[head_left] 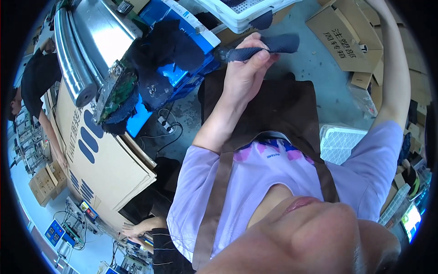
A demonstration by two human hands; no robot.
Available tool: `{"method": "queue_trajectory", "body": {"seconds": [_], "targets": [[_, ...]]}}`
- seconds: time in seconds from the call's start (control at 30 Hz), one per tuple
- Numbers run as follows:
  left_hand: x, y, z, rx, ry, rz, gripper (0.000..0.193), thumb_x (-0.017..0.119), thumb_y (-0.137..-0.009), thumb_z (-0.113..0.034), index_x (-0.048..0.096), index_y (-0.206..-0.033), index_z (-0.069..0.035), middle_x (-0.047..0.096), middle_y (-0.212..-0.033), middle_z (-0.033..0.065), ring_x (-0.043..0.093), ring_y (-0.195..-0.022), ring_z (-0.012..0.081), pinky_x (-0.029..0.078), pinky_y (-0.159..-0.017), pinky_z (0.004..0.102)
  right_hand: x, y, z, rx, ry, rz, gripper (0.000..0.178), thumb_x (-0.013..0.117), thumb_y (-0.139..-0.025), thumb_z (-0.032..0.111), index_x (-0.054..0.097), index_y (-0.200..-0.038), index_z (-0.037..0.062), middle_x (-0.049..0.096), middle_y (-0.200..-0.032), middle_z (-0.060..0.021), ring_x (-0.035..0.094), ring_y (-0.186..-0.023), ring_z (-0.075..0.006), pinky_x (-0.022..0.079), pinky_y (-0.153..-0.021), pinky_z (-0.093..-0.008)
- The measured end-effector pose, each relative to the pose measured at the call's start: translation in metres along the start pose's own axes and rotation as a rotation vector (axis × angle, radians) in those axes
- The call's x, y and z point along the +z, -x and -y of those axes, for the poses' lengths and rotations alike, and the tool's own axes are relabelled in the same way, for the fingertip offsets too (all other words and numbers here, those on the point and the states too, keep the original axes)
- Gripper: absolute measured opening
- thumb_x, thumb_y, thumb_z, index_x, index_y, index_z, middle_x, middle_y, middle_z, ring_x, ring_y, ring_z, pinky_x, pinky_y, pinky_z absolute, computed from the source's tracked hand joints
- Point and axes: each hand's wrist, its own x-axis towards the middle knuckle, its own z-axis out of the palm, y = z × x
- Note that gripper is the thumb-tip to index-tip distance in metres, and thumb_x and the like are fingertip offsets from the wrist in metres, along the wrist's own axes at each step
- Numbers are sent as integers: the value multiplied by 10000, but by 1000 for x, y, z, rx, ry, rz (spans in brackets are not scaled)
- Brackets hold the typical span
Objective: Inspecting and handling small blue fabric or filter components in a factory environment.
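My left hand (246,68) pinches dark mesh strip (264,47), upper centre of frame. Strip's long axis runs left-right, free end pointing right. My right arm (396,77) stretches up right edge; hand out of frame, grip unknowable.

A white mesh crate (242,13) sits far, cardboard boxes (351,41) far right, a shiny metal roller (73,64) far left.

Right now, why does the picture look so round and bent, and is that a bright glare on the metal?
In the head view, the fisheye lens bows straight edges toward a black rim. Strong glare washes out the metal cover. The left hand gripping the dark fabric strip looks sharp. The right arm runs out of frame at the top.
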Motion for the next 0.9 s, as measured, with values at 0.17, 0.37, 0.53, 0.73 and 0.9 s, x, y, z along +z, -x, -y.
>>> {"method": "queue_trajectory", "body": {"seconds": [0.17,0.37,0.53,0.73,0.9], "targets": [[11,9,-10,-18,42,-109,132,719,-850,-24,642,-957,-17,612,-956,55,585,-805,180,481,-805,259,33,24,136,-15,-42,63,420,680,-684,87,583,-1082,-5,620,-985,-99,573,-852,-189,487,-778,-285],[21,24,-29,243,-512,-179,136,729,-844,-44,656,-956,-19,622,-920,56,589,-804,188,484,-771,278,47,60,189,-6,-84,112,475,698,-656,64,595,-1114,-5,633,-1028,-100,588,-884,-200,490,-800,-294],[34,28,-42,748,-1047,-156,185,735,-815,-43,666,-984,-13,647,-937,68,603,-821,199,490,-768,290,59,88,189,-16,-158,175,522,713,-633,46,606,-1141,-5,644,-1063,-102,600,-912,-210,493,-819,-300],[41,24,-45,1120,-1342,183,307,737,-732,-33,687,-1036,-20,686,-1024,75,622,-856,217,498,-786,310,71,117,160,-23,-252,244,579,730,-605,23,618,-1173,-5,657,-1106,-103,615,-945,-221,497,-841,-308],[45,31,-37,1122,-1478,385,367,721,-690,-59,703,-1055,-32,695,-1095,72,640,-906,228,497,-816,329,71,128,152,4,-294,241,590,741,-602,23,623,-1179,-6,661,-1112,-101,618,-951,-218,494,-853,-307]]}}
